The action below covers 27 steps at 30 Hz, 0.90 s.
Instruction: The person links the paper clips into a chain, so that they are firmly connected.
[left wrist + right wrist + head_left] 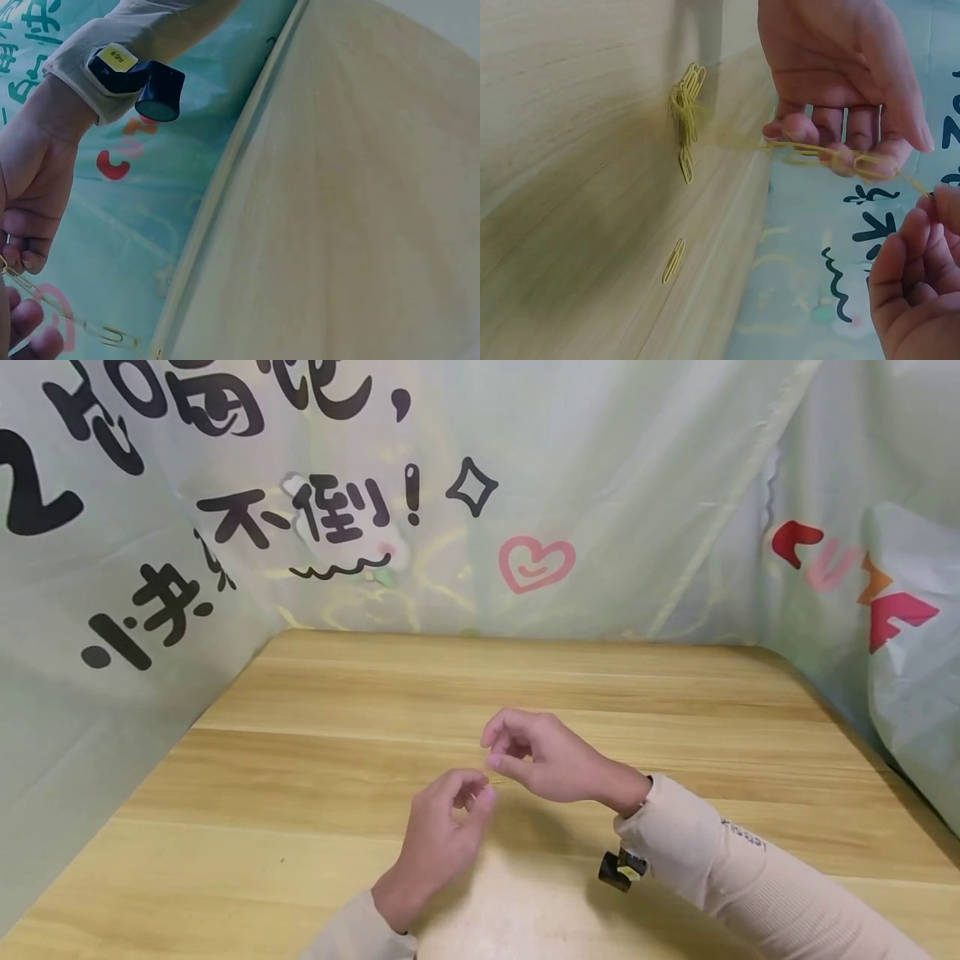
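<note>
My right hand (555,756) pinches one end of a gold paper clip chain (870,161) between thumb and fingertips. The left hand (446,831) is just below and to its left, fingers bent, and the chain passes over its fingertips in the right wrist view. From there a blurred stretch runs toward a bunch of linked paper clips (684,112) seen against the tabletop. A single paper clip (674,260) lies apart from the bunch. In the left wrist view, more chain (56,304) slants down past the left fingers (45,341). Only a short gold piece shows from the head.
A wood-grain table (337,693) spreads under both hands. Pale printed curtains (637,485) stand behind it and along both sides. A small black camera (622,868) is strapped to the right wrist.
</note>
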Each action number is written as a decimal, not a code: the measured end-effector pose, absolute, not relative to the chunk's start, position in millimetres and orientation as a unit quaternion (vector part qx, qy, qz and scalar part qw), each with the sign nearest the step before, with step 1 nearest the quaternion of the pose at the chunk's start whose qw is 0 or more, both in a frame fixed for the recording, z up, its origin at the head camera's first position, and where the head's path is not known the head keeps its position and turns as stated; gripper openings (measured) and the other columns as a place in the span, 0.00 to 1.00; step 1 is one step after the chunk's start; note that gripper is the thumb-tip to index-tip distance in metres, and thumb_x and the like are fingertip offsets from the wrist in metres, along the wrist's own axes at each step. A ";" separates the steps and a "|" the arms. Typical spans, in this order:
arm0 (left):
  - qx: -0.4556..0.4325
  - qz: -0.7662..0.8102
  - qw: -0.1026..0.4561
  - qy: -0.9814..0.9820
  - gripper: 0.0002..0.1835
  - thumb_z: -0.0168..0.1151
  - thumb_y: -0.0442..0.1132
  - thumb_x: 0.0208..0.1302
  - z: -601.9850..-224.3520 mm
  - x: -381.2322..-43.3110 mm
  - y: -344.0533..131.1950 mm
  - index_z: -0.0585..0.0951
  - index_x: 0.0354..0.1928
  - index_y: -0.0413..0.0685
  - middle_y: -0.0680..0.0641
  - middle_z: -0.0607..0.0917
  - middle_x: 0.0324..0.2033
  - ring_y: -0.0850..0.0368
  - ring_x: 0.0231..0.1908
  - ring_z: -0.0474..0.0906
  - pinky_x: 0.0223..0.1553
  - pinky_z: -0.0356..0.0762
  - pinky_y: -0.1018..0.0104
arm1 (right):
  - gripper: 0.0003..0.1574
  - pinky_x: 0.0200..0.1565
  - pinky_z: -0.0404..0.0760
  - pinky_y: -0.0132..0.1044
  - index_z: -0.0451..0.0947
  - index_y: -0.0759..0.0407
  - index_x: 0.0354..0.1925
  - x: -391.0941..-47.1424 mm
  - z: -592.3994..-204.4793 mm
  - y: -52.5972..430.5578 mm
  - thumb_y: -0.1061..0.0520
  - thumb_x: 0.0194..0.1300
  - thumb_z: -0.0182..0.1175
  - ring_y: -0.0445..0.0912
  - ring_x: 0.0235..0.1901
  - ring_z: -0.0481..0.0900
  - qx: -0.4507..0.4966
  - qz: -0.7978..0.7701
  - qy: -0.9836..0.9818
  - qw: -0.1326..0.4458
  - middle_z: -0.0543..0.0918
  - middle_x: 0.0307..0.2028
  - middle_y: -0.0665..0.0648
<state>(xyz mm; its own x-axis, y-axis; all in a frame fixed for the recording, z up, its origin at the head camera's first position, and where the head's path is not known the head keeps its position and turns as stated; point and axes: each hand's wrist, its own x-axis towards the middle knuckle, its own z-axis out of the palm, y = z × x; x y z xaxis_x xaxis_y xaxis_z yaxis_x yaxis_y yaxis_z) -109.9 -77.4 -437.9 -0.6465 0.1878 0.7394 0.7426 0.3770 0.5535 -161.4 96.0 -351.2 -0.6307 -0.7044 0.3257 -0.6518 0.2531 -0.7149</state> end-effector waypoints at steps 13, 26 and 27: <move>-0.283 -0.490 0.328 -0.757 0.06 0.54 0.32 0.69 -436.7 -113.9 -76.7 0.78 0.35 0.37 0.50 0.80 0.26 0.61 0.26 0.76 0.29 0.78 0.69 | 0.02 0.27 0.74 0.33 0.75 0.62 0.38 -165.9 -355.3 96.4 0.66 0.68 0.56 0.39 0.22 0.72 -0.423 -0.442 0.791 0.031 0.79 0.26 0.53; -0.279 -0.499 0.355 -0.740 0.06 0.54 0.21 0.61 -432.6 -111.0 -77.7 0.75 0.36 0.37 0.42 0.83 0.29 0.51 0.33 0.84 0.38 0.83 0.61 | 0.08 0.39 0.79 0.37 0.78 0.62 0.41 -198.9 -394.8 91.4 0.61 0.63 0.64 0.43 0.32 0.78 -0.335 -0.232 0.906 0.120 0.80 0.31 0.50; -0.279 -0.499 0.355 -0.740 0.07 0.54 0.21 0.61 -432.7 -110.5 -77.5 0.75 0.36 0.37 0.42 0.83 0.29 0.52 0.33 0.84 0.38 0.83 0.61 | 0.07 0.39 0.79 0.37 0.79 0.60 0.40 -200.3 -396.6 90.2 0.61 0.62 0.65 0.43 0.33 0.78 -0.328 -0.222 0.909 0.127 0.80 0.31 0.50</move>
<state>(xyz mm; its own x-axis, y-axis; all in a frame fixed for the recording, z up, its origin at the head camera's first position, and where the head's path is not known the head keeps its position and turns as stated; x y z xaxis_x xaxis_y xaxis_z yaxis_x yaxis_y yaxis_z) -110.5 -77.5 -432.7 -0.5922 0.0583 0.8037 0.7671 0.3460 0.5402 -200.3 90.2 -396.6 -0.7518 -0.6538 -0.0856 -0.5407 0.6855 -0.4876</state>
